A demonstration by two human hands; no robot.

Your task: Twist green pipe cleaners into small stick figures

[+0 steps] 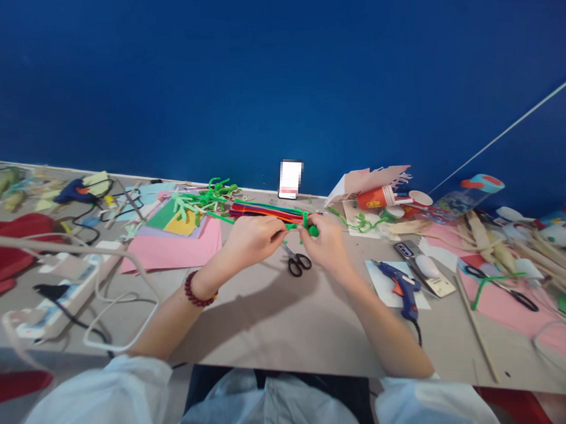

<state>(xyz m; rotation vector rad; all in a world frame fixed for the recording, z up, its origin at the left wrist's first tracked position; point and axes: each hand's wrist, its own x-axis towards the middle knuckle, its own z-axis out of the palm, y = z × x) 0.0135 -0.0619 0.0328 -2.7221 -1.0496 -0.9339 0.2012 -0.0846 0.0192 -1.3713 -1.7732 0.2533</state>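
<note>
Both my hands are raised over the middle of the table, close together. My left hand point(258, 236) is closed in a pinch on a green pipe cleaner point(220, 217), whose free end sticks out to the left. My right hand point(326, 244) is closed on the green fuzzy piece point(312, 230) at its other end, partly hidden by the fingers. Just below the hands lie black-handled scissors point(299, 264). Behind them is a bundle of coloured pipe cleaners point(274, 210). A heap of bent green pipe cleaners point(213, 194) sits to the left.
A phone point(290, 179) leans upright against the blue wall. Pink paper sheets point(179, 251) lie left, near a white power strip point(69, 294) with looping cables. On the right are a blue glue gun point(401, 284), a wooden stick point(476, 327), more scissors point(503, 286) and a red paper cup point(375, 197).
</note>
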